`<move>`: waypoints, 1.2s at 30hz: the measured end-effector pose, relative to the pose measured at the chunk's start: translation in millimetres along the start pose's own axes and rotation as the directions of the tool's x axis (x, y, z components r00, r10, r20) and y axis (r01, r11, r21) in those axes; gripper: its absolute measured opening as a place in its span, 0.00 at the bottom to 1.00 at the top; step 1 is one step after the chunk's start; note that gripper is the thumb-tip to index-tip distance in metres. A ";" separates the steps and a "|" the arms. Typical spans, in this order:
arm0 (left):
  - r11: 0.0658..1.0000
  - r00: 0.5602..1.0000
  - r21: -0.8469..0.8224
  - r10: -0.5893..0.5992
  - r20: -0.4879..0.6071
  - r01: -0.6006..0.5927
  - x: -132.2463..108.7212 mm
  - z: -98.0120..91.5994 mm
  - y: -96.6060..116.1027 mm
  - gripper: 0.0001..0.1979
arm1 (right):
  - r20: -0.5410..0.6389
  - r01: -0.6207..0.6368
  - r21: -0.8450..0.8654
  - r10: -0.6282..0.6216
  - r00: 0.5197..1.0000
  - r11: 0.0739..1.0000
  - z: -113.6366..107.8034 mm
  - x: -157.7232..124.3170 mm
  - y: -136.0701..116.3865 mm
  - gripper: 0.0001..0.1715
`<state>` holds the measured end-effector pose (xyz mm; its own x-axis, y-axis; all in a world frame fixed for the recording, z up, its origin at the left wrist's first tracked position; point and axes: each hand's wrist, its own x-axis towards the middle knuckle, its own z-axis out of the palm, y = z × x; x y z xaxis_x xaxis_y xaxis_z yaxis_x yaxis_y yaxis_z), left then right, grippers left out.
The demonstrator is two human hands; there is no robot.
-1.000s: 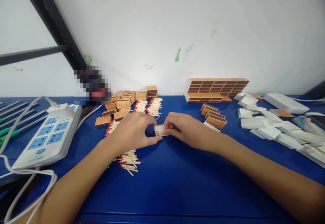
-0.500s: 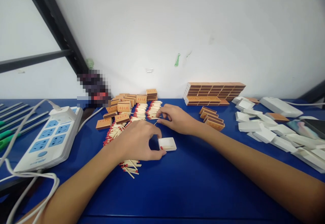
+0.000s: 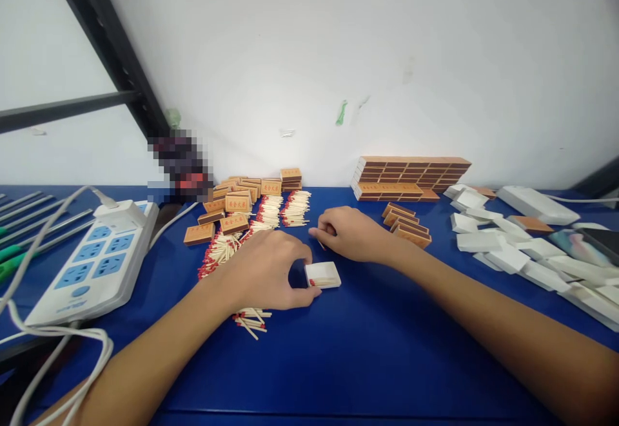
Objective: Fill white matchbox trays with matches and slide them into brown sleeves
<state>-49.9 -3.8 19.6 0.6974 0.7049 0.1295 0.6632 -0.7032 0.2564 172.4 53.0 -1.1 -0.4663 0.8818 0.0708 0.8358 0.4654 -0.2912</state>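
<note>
A white matchbox tray (image 3: 329, 271) lies on the blue table with a few red-headed matches in it. My left hand (image 3: 273, 268) grips its left end between thumb and forefinger. Just behind the tray, my right hand (image 3: 345, 234) is closed in a pinch, and a thin match (image 3: 321, 245) shows below its fingertips. Loose matches (image 3: 220, 252) spread under and beyond my left hand, which hides part of them. Two neater heaps, a left one (image 3: 269, 211) and a right one (image 3: 295, 208), lie farther back. A few matches (image 3: 252, 321) stick out below my left wrist.
Labelled orange matchboxes (image 3: 237, 203) are piled at back left. Stacked matchboxes (image 3: 411, 174) stand against the wall, with a short row (image 3: 407, 225) in front. Many white trays (image 3: 503, 242) cover the right side. A power strip (image 3: 94, 261) with white cables lies left.
My right hand has moved away from the right match heap, toward me and the tray, with its fingers drawn closer together. My left hand stays on the tray.
</note>
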 end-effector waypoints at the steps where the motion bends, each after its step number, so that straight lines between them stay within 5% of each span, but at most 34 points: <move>1: 1.000 1.000 0.000 0.001 -0.001 -0.001 -0.2 -0.1 0.3 0.14 | -0.022 0.002 0.022 -0.001 1.000 1.000 -0.5 0.3 0.8 0.21; 4: 1.000 1.000 -0.008 -0.002 0.005 0.002 -0.2 -1.1 2.6 0.13 | -0.059 0.184 0.152 -0.176 0.983 0.971 -2.0 -0.6 9.7 0.09; 8: 0.999 0.998 -0.040 -0.022 0.054 0.024 0.5 -1.7 7.7 0.13 | 0.048 0.324 0.289 -0.352 0.935 0.901 -2.4 -2.4 23.3 0.11; 12: 0.998 0.997 -0.057 -0.016 0.074 0.020 0.5 -0.2 10.6 0.14 | 0.045 0.296 0.266 -0.319 0.947 0.917 4.6 3.4 20.7 0.05; 21: 0.999 0.998 -0.043 -0.013 0.061 0.015 0.3 3.0 8.1 0.15 | -0.237 0.220 0.194 -0.172 0.956 0.956 33.4 20.0 2.1 0.04; 36: 0.999 0.998 0.011 -0.040 0.058 0.040 0.6 0.8 6.5 0.16 | -0.288 0.267 0.206 -0.203 0.936 0.941 44.8 25.4 3.1 0.02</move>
<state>-44.9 -8.1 20.6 0.6845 0.7262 0.0634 0.6933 -0.6754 0.2512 150.1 73.4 -43.0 -0.5222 0.7530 0.4003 0.6023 0.6579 -0.4521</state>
